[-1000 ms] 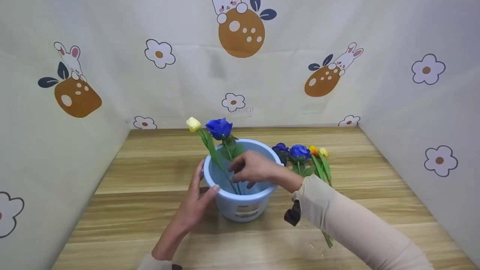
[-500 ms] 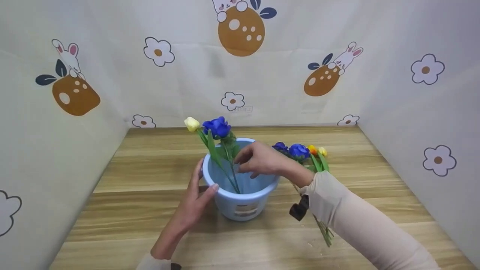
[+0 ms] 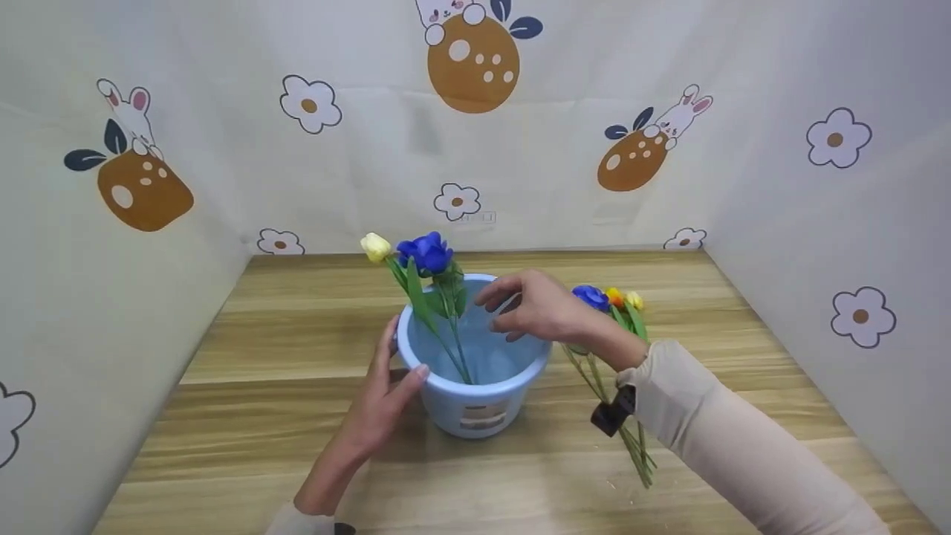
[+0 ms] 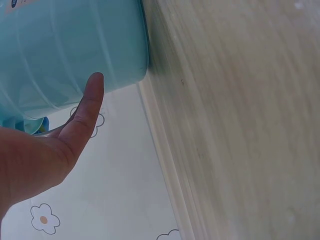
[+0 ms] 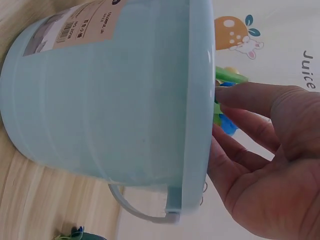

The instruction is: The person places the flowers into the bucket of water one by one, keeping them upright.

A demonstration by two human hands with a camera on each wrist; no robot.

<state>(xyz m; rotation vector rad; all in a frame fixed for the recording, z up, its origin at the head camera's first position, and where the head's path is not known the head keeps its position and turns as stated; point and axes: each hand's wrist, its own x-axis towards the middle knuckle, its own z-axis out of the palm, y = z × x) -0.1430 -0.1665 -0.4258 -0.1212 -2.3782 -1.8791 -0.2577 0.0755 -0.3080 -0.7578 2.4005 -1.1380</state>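
A light blue bucket (image 3: pixel 475 412) stands upright on the wood-grain table. Inside it lean a pale yellow tulip (image 3: pixel 377 247) and a blue rose (image 3: pixel 426 253), their stems meeting low at the near wall. My left hand (image 3: pixel 383 405) holds the bucket's left side, thumb at the front rim and fingers along the outer wall. Above the bucket's right half hovers my right hand (image 3: pixel 546 308), fingers loosely bent with nothing between them, apart from the stems. In the right wrist view its fingers (image 5: pixel 250 95) show just beyond the bucket's rim (image 5: pixel 200 100).
Right of the bucket, partly behind the right forearm, lie more flowers: a blue rose (image 3: pixel 591 297), an orange tulip (image 3: pixel 614 296) and a yellow tulip (image 3: pixel 634 300). Their stems (image 3: pixel 640 464) point toward the front. A printed curtain (image 3: pixel 371 171) surrounds the table. The bucket's handle (image 5: pixel 142 212) hangs outside.
My right hand has drawn away from the stems, moving up and to the right. The two flowers in the bucket have tipped slightly left. My left hand stays on the bucket.
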